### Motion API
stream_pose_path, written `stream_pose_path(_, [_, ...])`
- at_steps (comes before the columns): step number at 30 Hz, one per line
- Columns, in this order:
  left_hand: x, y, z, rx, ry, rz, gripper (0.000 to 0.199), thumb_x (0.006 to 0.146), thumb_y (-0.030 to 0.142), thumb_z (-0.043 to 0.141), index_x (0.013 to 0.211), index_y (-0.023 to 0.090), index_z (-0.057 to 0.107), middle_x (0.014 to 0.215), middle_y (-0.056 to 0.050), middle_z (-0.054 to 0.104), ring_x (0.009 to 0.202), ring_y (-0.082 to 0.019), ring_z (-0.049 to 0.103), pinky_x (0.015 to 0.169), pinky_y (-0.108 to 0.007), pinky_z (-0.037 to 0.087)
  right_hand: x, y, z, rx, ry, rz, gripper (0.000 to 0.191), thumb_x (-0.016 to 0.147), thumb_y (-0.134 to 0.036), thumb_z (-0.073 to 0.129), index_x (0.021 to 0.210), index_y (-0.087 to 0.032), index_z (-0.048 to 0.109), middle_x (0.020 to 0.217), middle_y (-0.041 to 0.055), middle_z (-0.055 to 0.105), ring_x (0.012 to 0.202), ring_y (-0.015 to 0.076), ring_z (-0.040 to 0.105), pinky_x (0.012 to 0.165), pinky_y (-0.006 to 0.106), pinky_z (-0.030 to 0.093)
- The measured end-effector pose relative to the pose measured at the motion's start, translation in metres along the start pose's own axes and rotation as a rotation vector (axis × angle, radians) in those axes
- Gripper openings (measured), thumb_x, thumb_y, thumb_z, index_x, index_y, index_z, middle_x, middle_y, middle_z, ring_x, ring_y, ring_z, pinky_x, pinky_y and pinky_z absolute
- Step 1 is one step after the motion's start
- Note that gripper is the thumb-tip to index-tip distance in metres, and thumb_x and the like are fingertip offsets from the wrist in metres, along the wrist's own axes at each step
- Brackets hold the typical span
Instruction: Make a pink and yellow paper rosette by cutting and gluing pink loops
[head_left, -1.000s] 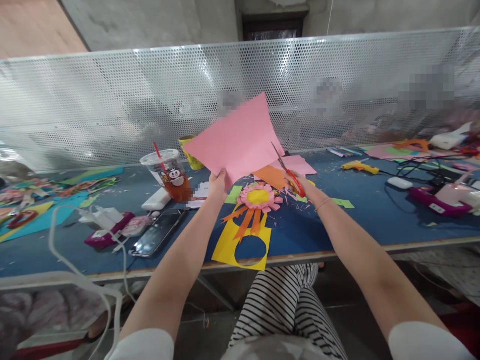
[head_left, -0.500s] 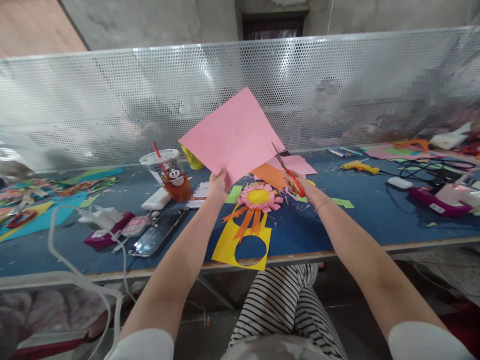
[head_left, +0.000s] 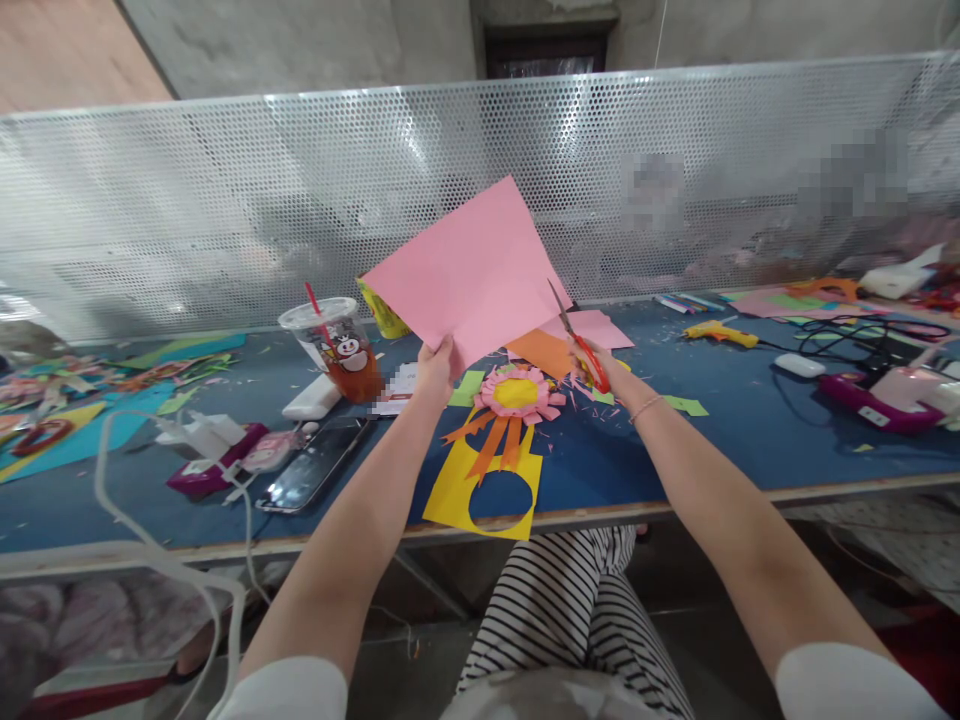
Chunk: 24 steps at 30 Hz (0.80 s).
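Observation:
A large pink sheet (head_left: 472, 270) is raised above the table, its lower corner pinched by my left hand (head_left: 437, 368). My right hand (head_left: 600, 372) grips red-handled scissors (head_left: 592, 362), whose blades point up and left beside the sheet's right corner. Below, on the blue table (head_left: 607, 460), lies a pink paper rosette (head_left: 517, 394) with a yellow centre and orange ribbon tails. It partly covers a yellow sheet (head_left: 450, 488) with a round hole cut out. An orange piece of paper (head_left: 541, 352) and another pink piece (head_left: 600, 328) lie behind the rosette.
A drink cup (head_left: 349, 350) with a red straw, a phone (head_left: 315, 470) and a purple power strip (head_left: 217, 462) stand or lie at the left. Toward the right are a yellow glue gun (head_left: 721, 334) and black cables. A perforated metal screen (head_left: 225, 210) runs along the back.
The pink sheet has tilted and shifted slightly to the right. The scissors' blades have moved slightly, while both hands stay nearly in place.

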<state>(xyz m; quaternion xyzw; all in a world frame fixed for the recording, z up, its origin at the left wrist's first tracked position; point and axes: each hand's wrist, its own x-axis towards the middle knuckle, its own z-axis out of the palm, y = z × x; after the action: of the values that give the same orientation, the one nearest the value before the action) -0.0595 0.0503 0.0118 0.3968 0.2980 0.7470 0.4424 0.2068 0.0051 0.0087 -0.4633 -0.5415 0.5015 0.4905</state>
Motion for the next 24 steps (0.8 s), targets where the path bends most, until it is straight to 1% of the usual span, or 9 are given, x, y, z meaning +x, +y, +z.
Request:
stream_pose_path(10, [-0.001,0.004,0.003,0.024,0.047,-0.027,0.02,0.071,0.017,0.062,0.091,0.021,0.061,0.092,-0.002,0.067,0.087,-0.01,0.061,0.089,-0.028,0.045,0.0,0.0,0.0,0.002,-0.012,-0.011,0.043,0.068,-0.057,0.059,0.067,-0.021,0.036,0.045,-0.0094,0.035,0.034,0.0036,0.034,0.034,0.017,0.028])
stream_pose_path(16, [-0.001,0.008,0.003,0.027,0.042,-0.063,0.017,0.072,0.017,0.06,0.088,0.02,0.06,0.094,-0.003,0.065,0.083,-0.012,0.062,0.087,-0.032,0.046,-0.003,-0.002,0.0,-0.028,0.034,-0.031,0.037,0.069,-0.053,0.061,0.071,-0.021,0.041,0.046,-0.0085,0.037,0.035,0.0043,0.035,0.034,0.017,0.029])
stream_pose_path(20, [-0.003,0.011,0.004,0.038,0.043,-0.078,0.018,0.071,0.018,0.061,0.089,0.02,0.059,0.09,-0.002,0.066,0.08,-0.012,0.062,0.083,-0.03,0.048,0.001,0.001,-0.003,-0.094,0.079,-0.039,0.035,0.069,-0.05,0.062,0.071,-0.022,0.042,0.044,-0.008,0.037,0.036,0.0054,0.035,0.033,0.017,0.027])
stream_pose_path(24, [-0.003,0.012,0.004,0.045,0.059,-0.069,0.016,0.072,0.016,0.06,0.086,0.021,0.059,0.089,-0.001,0.066,0.079,-0.012,0.062,0.084,-0.031,0.047,0.008,0.004,-0.004,-0.138,0.088,-0.037,0.033,0.07,-0.048,0.06,0.068,-0.021,0.041,0.041,-0.008,0.035,0.033,0.0053,0.032,0.031,0.018,0.024])
